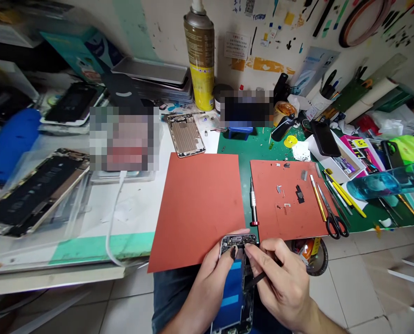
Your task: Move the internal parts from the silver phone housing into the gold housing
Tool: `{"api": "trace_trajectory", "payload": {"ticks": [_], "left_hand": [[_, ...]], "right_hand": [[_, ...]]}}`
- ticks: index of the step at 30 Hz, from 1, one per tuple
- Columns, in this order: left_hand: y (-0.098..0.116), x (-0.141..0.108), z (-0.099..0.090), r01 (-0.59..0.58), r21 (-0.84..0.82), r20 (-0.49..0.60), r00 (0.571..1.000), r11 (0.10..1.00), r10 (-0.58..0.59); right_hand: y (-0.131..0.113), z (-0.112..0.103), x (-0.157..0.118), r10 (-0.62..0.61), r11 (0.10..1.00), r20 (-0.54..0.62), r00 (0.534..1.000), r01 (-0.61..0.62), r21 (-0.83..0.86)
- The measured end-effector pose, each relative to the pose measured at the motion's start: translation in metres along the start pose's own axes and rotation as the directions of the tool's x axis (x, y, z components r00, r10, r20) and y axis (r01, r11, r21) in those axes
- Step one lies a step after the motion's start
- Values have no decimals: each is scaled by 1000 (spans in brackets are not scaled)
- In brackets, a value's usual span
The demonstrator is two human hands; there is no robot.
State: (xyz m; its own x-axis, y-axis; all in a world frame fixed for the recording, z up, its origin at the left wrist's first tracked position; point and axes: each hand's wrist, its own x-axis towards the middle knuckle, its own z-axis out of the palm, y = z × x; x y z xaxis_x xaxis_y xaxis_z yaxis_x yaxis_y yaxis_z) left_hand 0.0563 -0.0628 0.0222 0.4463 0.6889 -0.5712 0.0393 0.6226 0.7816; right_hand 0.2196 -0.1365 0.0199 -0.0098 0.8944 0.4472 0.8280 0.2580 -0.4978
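Observation:
My left hand (207, 287) is closed around an opened phone (232, 287), its thumb near the phone's top end. The phone has its inside facing up, with a blue-covered battery and small metal parts showing. It is tilted over my lap, just off the table's front edge. My right hand (283, 278) is pinched at the phone's upper right corner. A thin black tool (257, 279) sticks out from under its fingers across the phone's right side; its kind is hard to make out. Whatever lies between the right fingertips is too small to see.
A red mat (200, 199) lies ahead, and a second red mat (272, 222) carries small phone parts. Between them is a screwdriver (253, 204). Scissors (336, 225) and brushes lie at right. A gold phone housing (186, 134), a spray can (200, 60) and a white cable (113, 222) stand left.

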Motion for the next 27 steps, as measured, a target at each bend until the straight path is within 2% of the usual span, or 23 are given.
{"api": "trace_trajectory", "payload": {"ticks": [20,27], "left_hand": [[-5,1,-1,-19,6,-17,1000,1000,19],[-2,0,2,-82,67,-9,997,994,83]], "right_hand": [[5,4,-4,-88,994,22,996,89,-62],[2,-2,10,100,981,92,991,-114,159]]}}
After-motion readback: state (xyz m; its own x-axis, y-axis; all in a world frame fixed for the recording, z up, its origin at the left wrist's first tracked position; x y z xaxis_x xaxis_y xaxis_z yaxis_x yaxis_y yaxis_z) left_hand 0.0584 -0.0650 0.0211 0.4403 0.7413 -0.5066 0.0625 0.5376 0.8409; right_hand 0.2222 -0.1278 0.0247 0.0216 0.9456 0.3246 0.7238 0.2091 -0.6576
